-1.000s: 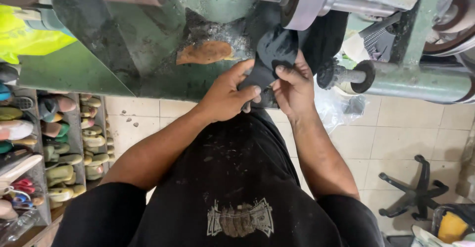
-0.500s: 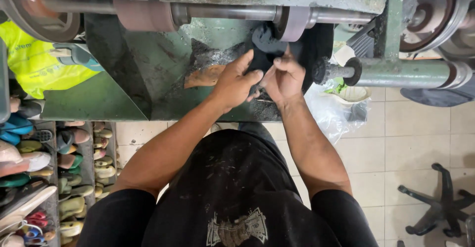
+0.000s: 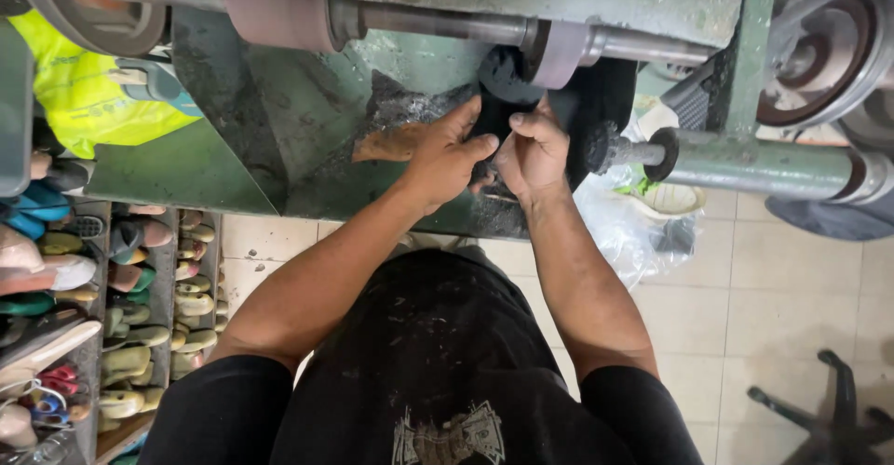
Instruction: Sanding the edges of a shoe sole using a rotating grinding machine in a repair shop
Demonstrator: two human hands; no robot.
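both hands are raised to the green metal machine (image 3: 307,121). the left hand (image 3: 445,153) and the right hand (image 3: 533,153) sit side by side, fingers curled closed around a small black rubbery piece (image 3: 494,111), thumbs on its near face. the piece is pressed up against the pale pinkish cylindrical sanding drum (image 3: 557,53) on the grey horizontal steel shaft (image 3: 438,26). just right of the hands, a round black bristle brush wheel (image 3: 610,111). a flat brown leather scrap (image 3: 391,142) lies in the dusty trough, touching the left hand's far side. lower left, wooden shelves of shoe lasts in mixed colours (image 3: 130,279). a clear crumpled plastic bag (image 3: 633,232) sits on the tiled floor beside the right forearm.
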